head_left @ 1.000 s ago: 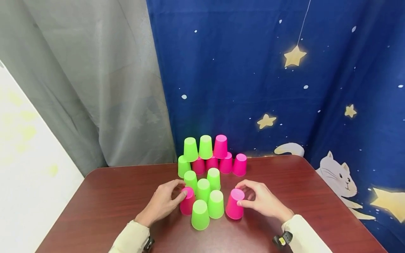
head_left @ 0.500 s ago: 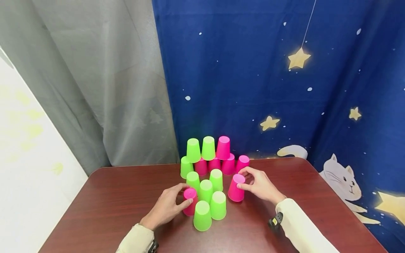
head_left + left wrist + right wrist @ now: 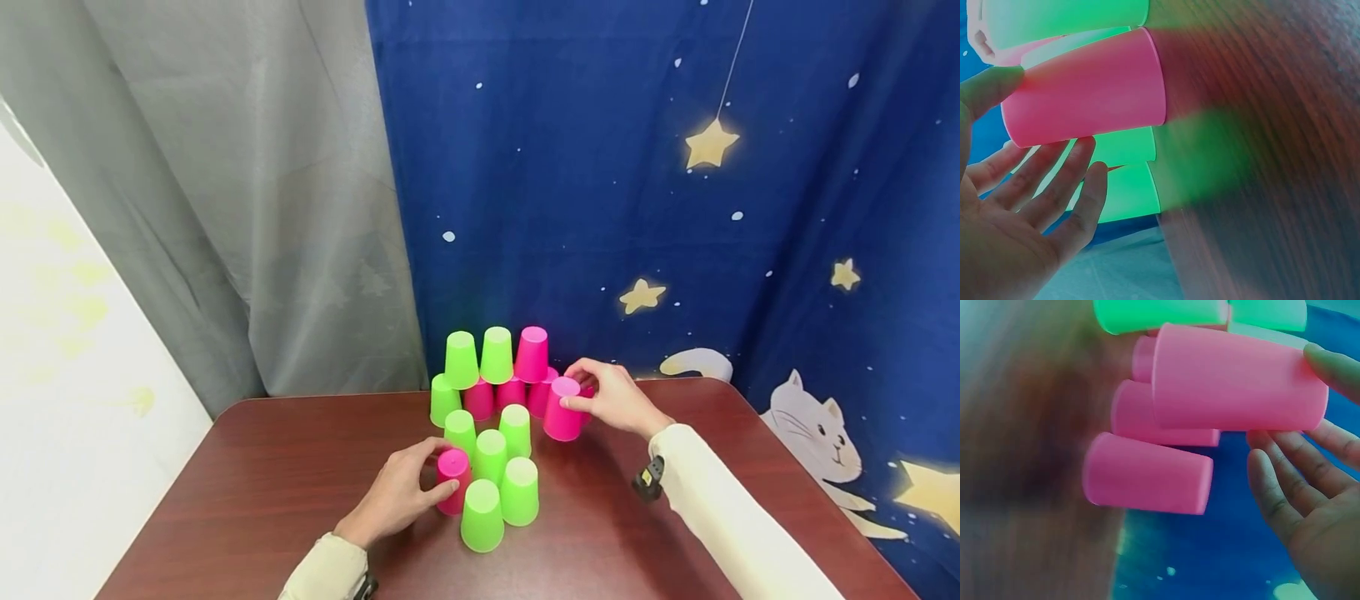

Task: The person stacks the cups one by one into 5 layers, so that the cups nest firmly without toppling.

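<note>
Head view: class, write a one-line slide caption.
Two hands each hold a pink cup beside stacked green and pink cups on a table.

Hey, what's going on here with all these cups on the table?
A person is handling upside-down plastic cups on a dark red wooden table. The right hand grips a pink cup lifted beside the two-tier stack of green and pink cups at the back. The left hand holds another pink cup standing against the nearer cluster of green cups.

Right hand point(image 3: 611, 398) carried its pink cup point(image 3: 562, 408) up off the table, against the far stack.
</note>
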Available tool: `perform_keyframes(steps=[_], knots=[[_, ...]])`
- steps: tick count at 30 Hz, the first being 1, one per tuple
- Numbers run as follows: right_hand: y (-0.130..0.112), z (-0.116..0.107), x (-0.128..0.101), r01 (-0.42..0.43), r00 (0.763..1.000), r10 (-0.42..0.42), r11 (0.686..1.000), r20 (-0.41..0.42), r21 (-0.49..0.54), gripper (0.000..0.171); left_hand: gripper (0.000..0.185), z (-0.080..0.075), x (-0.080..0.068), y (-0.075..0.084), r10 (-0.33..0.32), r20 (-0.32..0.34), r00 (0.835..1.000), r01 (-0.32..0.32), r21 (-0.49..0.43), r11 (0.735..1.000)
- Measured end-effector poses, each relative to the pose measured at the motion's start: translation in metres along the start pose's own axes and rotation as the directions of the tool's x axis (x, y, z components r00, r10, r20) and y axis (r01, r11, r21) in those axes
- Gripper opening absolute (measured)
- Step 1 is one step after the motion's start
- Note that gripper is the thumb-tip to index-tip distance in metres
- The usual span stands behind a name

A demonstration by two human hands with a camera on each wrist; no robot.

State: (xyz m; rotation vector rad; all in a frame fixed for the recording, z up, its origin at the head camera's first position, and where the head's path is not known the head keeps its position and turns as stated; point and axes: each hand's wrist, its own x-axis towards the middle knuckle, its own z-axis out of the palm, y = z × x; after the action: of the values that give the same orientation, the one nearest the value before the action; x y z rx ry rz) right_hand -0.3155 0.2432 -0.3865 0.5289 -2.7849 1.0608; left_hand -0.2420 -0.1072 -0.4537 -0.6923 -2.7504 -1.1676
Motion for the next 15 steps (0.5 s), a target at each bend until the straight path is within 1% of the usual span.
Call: perform_keyframes(steps=[3, 5, 8, 11, 15], knots=[[-0.004, -0.012, 0.010, -0.004, 1.000, 0.004, 0.999, 0.000, -0.032, 0.040, 0.045, 0.001, -0.001, -0.001, 0.005, 0.004, 1.000, -0.005, -0.006, 1.000], [-0.006, -0.019, 0.017, -0.010, 1.000, 0.009, 0.999, -0.014, -0.049, 0.040, 0.045, 0.002, -0.001, -0.002, 0.009, 0.005, 1.000, -0.009, 0.000, 1.000], [-0.008, -0.028, 0.026, -0.029, 0.999, 0.027, 0.998, -0.036, -0.050, 0.040, 0.045, 0.002, -0.001, -0.003, 0.009, 0.002, 1.000, -0.009, 0.007, 1.000], [-0.009, -0.032, 0.034, -0.038, 0.998, 0.035, 0.998, -0.060, -0.050, 0.040, 0.046, 0.001, -0.001, -0.003, 0.001, 0.004, 1.000, -0.001, 0.016, 1.000], [-0.005, -0.033, 0.044, -0.052, 0.995, 0.045, 0.996, -0.090, -0.067, 0.041, 0.048, 0.002, 0.001, -0.004, -0.006, 0.024, 1.000, 0.006, -0.011, 1.000]])
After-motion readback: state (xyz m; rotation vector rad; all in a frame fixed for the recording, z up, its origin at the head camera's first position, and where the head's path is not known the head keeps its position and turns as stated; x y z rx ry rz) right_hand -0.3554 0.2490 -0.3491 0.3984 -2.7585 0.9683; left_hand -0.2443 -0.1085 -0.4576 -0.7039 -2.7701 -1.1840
